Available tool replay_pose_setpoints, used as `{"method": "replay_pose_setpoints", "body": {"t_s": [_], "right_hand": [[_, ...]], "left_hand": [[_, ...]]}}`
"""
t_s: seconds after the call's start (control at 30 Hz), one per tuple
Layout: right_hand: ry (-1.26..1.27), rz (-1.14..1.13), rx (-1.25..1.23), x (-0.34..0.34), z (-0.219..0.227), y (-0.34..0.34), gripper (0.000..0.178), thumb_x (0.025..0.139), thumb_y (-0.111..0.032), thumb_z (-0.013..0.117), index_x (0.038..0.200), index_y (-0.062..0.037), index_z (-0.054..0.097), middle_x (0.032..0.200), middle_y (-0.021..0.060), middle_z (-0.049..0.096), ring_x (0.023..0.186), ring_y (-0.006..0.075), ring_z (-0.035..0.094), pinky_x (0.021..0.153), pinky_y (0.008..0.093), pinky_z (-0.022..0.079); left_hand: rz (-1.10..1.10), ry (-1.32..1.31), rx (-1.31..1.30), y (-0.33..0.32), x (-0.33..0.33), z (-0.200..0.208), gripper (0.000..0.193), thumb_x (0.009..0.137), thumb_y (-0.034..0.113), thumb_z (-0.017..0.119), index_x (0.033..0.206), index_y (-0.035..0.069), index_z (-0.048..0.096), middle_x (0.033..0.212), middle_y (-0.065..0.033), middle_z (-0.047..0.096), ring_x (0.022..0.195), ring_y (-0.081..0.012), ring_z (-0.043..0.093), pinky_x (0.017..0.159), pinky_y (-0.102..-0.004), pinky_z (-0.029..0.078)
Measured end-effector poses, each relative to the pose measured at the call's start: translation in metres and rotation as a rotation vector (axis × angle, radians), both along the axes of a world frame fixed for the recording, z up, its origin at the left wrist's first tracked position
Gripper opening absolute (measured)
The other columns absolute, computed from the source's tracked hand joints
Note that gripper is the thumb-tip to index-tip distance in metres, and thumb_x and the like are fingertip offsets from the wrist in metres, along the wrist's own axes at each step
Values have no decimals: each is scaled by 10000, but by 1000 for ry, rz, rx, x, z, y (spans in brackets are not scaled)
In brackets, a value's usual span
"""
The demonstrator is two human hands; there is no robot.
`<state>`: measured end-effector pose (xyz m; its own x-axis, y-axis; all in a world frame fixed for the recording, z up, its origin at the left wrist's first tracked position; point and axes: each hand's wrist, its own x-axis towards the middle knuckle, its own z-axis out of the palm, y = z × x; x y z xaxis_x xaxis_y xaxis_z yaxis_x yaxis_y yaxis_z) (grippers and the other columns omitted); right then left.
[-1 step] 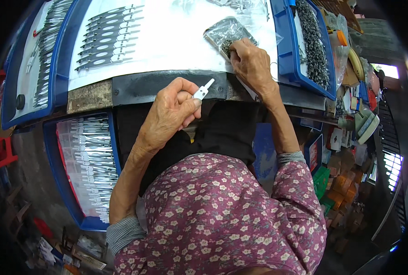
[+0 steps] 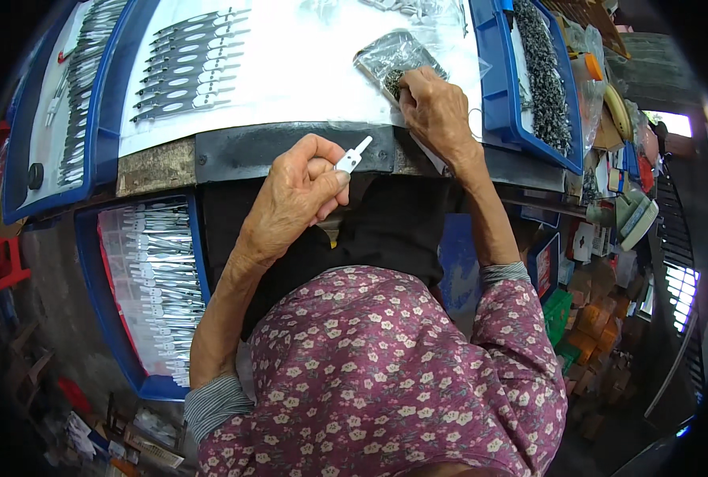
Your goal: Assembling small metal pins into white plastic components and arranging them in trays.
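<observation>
My left hand [image 2: 298,187] is closed in front of the table edge, thumb and fingers pinching a small flat metal piece [image 2: 349,161]. That piece has small holes and a narrow tang pointing up and right. Over the table, my right hand [image 2: 437,111] dips its fingertips into a shallow tray lined with clear plastic [image 2: 402,54]. Tiny brass-coloured parts [image 2: 393,79] lie beside those fingertips. The fingers are drawn together, and whatever is between them is hidden. At the left on the white work surface [image 2: 290,79], several dark flat metal pieces with oval holes [image 2: 180,82] lie in a row.
A blue bin [image 2: 501,119] of small dark parts [image 2: 541,71] stands at the right. Another blue bin [image 2: 103,103] with metal strips is at the left. Below the table, a third blue bin [image 2: 99,270] holds stacked metal pieces [image 2: 159,286]. A dark strip [image 2: 290,151] covers the table's front edge.
</observation>
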<state>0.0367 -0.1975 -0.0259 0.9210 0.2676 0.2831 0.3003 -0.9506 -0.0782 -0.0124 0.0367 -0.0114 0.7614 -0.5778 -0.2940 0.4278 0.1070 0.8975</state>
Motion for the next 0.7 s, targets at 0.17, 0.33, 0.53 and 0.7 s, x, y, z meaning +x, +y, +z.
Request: {"method": "replay_pose_setpoints", "body": {"t_s": [0.17,0.33,0.53,0.7], "right_hand": [[82,21,124,4,-3,-7,67,755,-62,597,781,-11,563,668,84,581,547,221,566,503,338,457],[166,-67,495,1,-1,-6,96,796,-87,547,804,0,587,632,50,566,540,104,495,494,256,414],[304,-119,798,-4,6,-6,116,814,-95,536,793,14,570,637,-21,505,572,42,446,505,197,367],[350,-114,865,-3,7,-9,110,808,-88,538,789,16,567,659,-26,501,598,34,436,533,187,359]], "left_hand": [[-2,-5,13,1,2,-2,169,882,133,503,986,3,467,662,-27,525,488,-18,401,407,-152,298],[2,-18,18,1,2,-1,165,883,131,501,981,1,473,656,-27,529,487,-17,406,404,-152,299],[28,-11,11,-3,4,1,131,853,76,508,934,-22,478,614,-36,542,466,-27,427,378,-171,317],[27,-19,16,-5,5,3,132,850,76,506,935,-21,480,614,-33,540,469,-27,428,380,-171,318]]}}
